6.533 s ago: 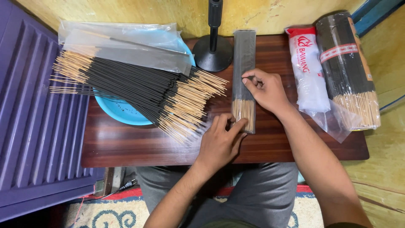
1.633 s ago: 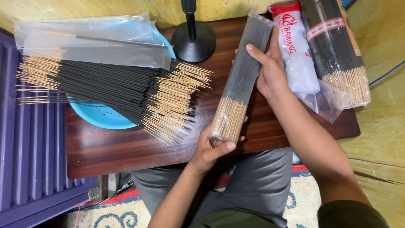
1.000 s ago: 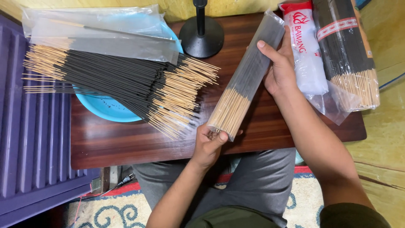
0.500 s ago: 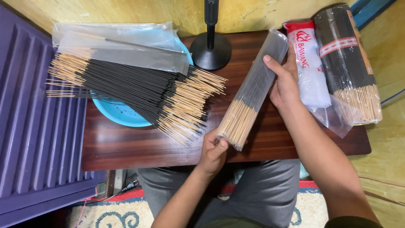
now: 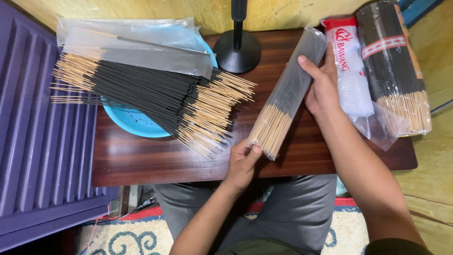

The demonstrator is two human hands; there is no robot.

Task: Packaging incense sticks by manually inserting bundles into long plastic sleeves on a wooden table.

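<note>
Black sticks (image 5: 155, 101) lie piled over a blue bowl (image 5: 127, 125) on the bench (image 5: 141, 163). The left hand (image 5: 243, 163) pinches the bottom of a clear packet of sticks (image 5: 288, 92), and the right hand (image 5: 323, 85) grips its top. Tipped too far, sticks could slide out the open end.

Soft, even light falls from above, bright and sharp throughout. The glossy worktop (image 5: 141, 160) carries faint sheen, and clear plastic sleeves (image 5: 137, 45) glare mildly; shadows stay weak.
</note>
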